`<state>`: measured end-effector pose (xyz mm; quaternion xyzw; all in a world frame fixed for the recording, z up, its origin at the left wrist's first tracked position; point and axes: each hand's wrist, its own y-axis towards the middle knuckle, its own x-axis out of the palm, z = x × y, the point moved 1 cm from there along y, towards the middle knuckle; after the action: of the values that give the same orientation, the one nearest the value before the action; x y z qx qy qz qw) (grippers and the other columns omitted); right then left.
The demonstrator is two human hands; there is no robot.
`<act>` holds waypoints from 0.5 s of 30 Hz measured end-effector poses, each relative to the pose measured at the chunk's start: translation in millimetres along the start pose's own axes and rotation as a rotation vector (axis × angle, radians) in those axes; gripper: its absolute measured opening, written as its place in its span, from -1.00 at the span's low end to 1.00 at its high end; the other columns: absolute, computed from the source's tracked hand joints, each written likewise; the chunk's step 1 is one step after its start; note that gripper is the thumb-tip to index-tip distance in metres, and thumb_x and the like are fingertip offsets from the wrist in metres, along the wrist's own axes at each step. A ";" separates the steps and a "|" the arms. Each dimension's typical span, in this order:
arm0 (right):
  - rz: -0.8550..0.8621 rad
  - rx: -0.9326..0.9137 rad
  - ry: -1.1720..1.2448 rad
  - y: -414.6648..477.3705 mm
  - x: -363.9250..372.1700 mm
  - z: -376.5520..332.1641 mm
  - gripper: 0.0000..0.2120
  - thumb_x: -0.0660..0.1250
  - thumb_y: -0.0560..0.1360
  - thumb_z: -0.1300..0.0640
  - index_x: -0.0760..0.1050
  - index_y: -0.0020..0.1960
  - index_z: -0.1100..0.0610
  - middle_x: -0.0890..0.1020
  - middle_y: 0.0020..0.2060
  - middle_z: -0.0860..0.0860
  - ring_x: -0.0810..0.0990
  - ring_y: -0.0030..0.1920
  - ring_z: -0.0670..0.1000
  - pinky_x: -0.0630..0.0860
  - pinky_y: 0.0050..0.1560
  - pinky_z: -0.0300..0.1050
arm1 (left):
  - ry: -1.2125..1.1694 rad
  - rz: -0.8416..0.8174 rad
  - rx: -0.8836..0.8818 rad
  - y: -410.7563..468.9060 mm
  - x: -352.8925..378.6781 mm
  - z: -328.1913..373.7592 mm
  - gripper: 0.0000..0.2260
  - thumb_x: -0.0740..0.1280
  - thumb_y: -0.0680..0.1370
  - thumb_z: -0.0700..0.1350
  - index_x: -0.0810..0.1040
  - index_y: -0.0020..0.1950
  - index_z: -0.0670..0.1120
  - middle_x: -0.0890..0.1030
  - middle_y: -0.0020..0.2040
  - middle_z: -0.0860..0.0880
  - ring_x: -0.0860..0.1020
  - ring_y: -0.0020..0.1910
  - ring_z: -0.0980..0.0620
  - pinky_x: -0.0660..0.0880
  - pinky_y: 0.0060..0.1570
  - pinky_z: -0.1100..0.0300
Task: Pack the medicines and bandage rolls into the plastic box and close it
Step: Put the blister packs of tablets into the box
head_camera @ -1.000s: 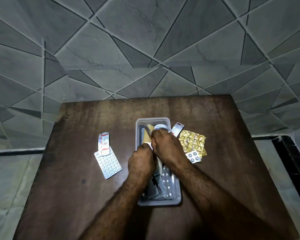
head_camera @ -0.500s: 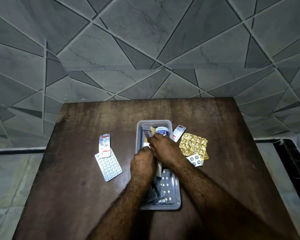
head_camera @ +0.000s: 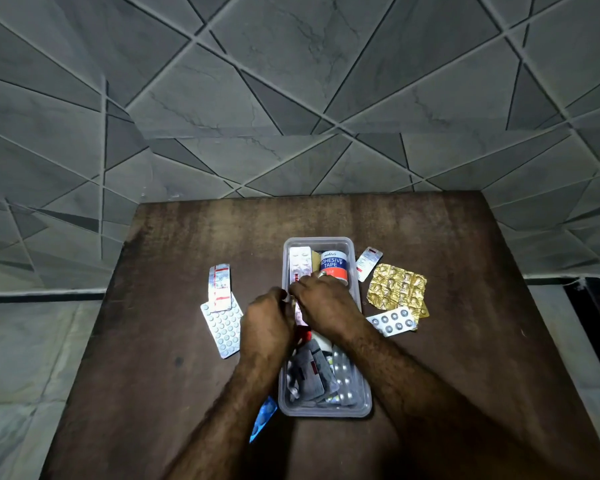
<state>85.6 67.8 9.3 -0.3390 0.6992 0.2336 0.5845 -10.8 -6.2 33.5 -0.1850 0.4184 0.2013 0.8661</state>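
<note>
The clear plastic box (head_camera: 360,407) stands open in the middle of the table. At its far end are an adhesive tape roll (head_camera: 333,263) and a pink-white blister strip (head_camera: 300,263) along the left wall. Grey and silver blister packs (head_camera: 314,377) fill the near end. My right hand (head_camera: 326,304) reaches into the box with its fingertips on the pink strip. My left hand (head_camera: 265,327) meets it at the box's left wall, fingers pinched on the same strip. What lies under my hands is hidden.
Left of the box lie a silver blister sheet (head_camera: 222,329) and a red-white strip (head_camera: 219,287). To its right are a gold foil sheet (head_camera: 397,287), a small white strip (head_camera: 368,263) and a round-tablet blister (head_camera: 394,320). A blue strip (head_camera: 264,420) pokes out under my left forearm.
My hands have drawn slightly toward me and to the left, uncovering the tape roll. The pink-white strip now shows along the box's left wall.
</note>
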 end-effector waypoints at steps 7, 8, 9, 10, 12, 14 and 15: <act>0.013 0.031 0.082 -2.7 -1.4 2.1 -0.75 0.26 0.48 0.17 0.53 0.14 0.12 0.62 0.04 0.09 0.57 0.06 0.16 0.51 0.04 0.06 | -0.083 0.021 -0.028 6.9 2.1 -15.7 -0.84 0.35 0.51 -0.14 0.66 0.06 -0.07 0.72 -0.03 -0.10 0.66 -0.02 -0.14 0.47 -0.07 0.20; 0.042 0.064 0.150 -4.7 -3.7 5.8 -0.75 0.24 0.51 0.15 0.54 0.16 0.12 0.62 0.06 0.09 0.56 0.08 0.16 0.50 0.07 0.05 | -0.114 0.036 -0.034 8.3 2.6 -17.7 -0.85 0.36 0.51 -0.13 0.66 0.04 -0.06 0.72 -0.04 -0.08 0.66 -0.04 -0.11 0.44 -0.09 0.23; 0.092 0.111 0.230 -7.7 -6.5 10.6 -0.75 0.23 0.52 0.14 0.56 0.16 0.12 0.63 0.06 0.09 0.57 0.09 0.15 0.50 0.09 0.04 | -0.144 0.055 -0.047 9.8 2.6 -21.3 -0.86 0.36 0.50 -0.12 0.66 0.02 -0.05 0.72 -0.06 -0.06 0.67 -0.07 -0.08 0.43 -0.10 0.26; 0.152 0.170 0.304 -11.6 -9.5 17.0 -0.76 0.24 0.52 0.14 0.58 0.14 0.13 0.64 0.05 0.09 0.57 0.08 0.15 0.51 0.09 0.03 | -0.172 0.079 -0.064 11.3 1.7 -25.6 -0.87 0.37 0.50 -0.10 0.66 0.00 -0.04 0.72 -0.08 -0.04 0.67 -0.09 -0.06 0.42 -0.12 0.27; 0.261 0.284 0.395 -22.2 -14.5 34.7 -0.77 0.27 0.50 0.13 0.61 0.09 0.14 0.67 -0.01 0.10 0.59 0.03 0.14 0.52 0.05 0.01 | -0.206 0.107 -0.099 13.4 -2.4 -37.8 -0.89 0.37 0.50 -0.08 0.65 -0.01 -0.03 0.71 -0.10 -0.01 0.66 -0.11 -0.03 0.40 -0.13 0.26; 0.293 0.389 0.405 -35.6 -16.9 55.8 -0.79 0.31 0.47 0.15 0.63 0.06 0.14 0.68 -0.05 0.12 0.61 -0.01 0.14 0.51 0.02 -0.03 | -0.170 0.073 -0.129 14.4 -6.1 -54.7 -0.89 0.38 0.50 -0.05 0.63 -0.01 -0.02 0.69 -0.10 0.00 0.64 -0.08 -0.05 0.38 -0.13 0.22; 0.263 0.432 0.388 -41.1 -16.6 66.0 -0.80 0.32 0.47 0.16 0.63 0.05 0.14 0.68 -0.05 0.13 0.61 0.00 0.15 0.50 0.01 -0.04 | -0.115 0.023 -0.166 14.3 -7.8 -64.4 -0.87 0.39 0.49 -0.03 0.62 0.00 -0.02 0.69 -0.08 -0.02 0.63 -0.05 -0.07 0.37 -0.14 0.21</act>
<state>161.3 91.7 14.7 -0.1521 0.8690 0.0843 0.4634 -64.4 -27.1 0.2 -0.2394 0.3521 0.2556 0.8680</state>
